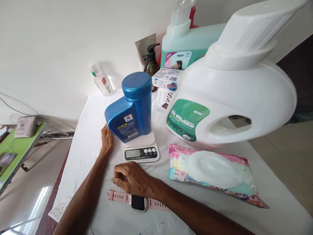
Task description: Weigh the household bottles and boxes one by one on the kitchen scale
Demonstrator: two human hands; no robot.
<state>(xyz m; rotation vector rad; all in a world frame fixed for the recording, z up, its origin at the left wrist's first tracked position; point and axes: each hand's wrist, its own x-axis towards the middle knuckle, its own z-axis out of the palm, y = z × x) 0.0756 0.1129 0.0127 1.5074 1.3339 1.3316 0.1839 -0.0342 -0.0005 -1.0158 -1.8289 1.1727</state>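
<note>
A blue plastic bottle (129, 107) with a wide round cap stands on a white digital kitchen scale (153, 153). The scale's display looks blank. My left hand (107, 138) rests on the cloth just left of the scale, beside the bottle. The bottle hides part of its fingers, so its grip and any contact are unclear. In front of the scale lies my right hand (130, 176), its fingers curled in and the thumb against them, with nothing visible in it. Just below that hand is a smartwatch (138, 203) with a pink strap, partly covered by my right forearm.
To the right stand a large white detergent jug (244, 88) and a pack of wipes (215, 169). Behind are a green liquid jug (195, 39), small boxes (165, 78), a pump bottle (152, 62) and a clear bottle (102, 83) by the wall. A green table (26, 143) is at left.
</note>
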